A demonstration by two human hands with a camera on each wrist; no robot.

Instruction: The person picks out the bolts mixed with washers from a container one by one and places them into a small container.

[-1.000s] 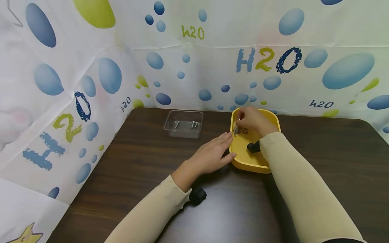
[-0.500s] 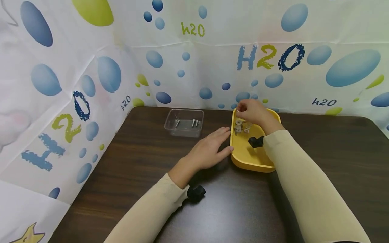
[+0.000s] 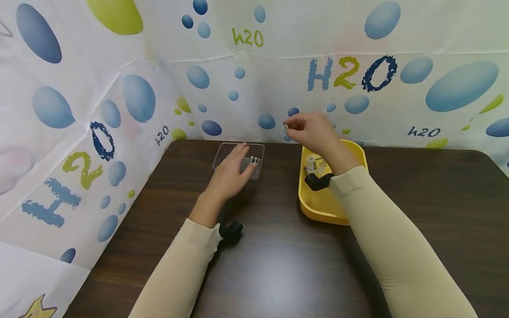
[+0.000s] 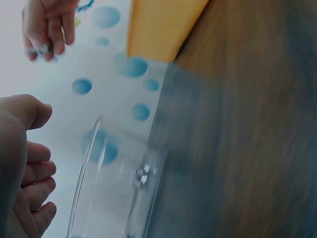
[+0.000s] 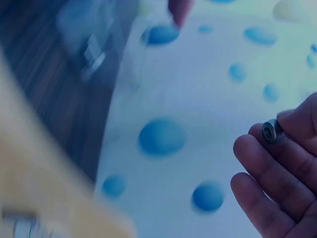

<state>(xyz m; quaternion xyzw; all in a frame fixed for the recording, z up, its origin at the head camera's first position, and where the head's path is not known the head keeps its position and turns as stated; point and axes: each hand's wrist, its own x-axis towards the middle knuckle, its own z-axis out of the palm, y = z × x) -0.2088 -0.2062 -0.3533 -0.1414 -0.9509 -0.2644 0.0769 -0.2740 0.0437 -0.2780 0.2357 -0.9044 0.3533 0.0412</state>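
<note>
My right hand (image 3: 316, 134) is raised above the left back corner of the yellow tray (image 3: 324, 216). It pinches a small metal screw (image 5: 270, 131) between thumb and fingers; a socket in its round head shows in the right wrist view. Over the clear plastic box (image 3: 256, 173) is my left hand (image 3: 228, 176), fingers extended and holding nothing. The hand hides much of the box in the head view, and whether it touches the rim I cannot tell. Metal screws (image 3: 253, 160) lie inside the box. Washers (image 3: 310, 159) and other small metal parts sit in the yellow tray.
Both containers stand near the back edge of the dark wooden table (image 3: 274, 265). Right behind it hangs a white printed sheet (image 3: 254, 97), which also covers the left side. Black wrist cameras (image 3: 230, 230) stick out below the sleeves.
My right hand has risen out of the yellow tray and moved left with the screw. My left hand has left the tray's side and moved left over the clear box.
</note>
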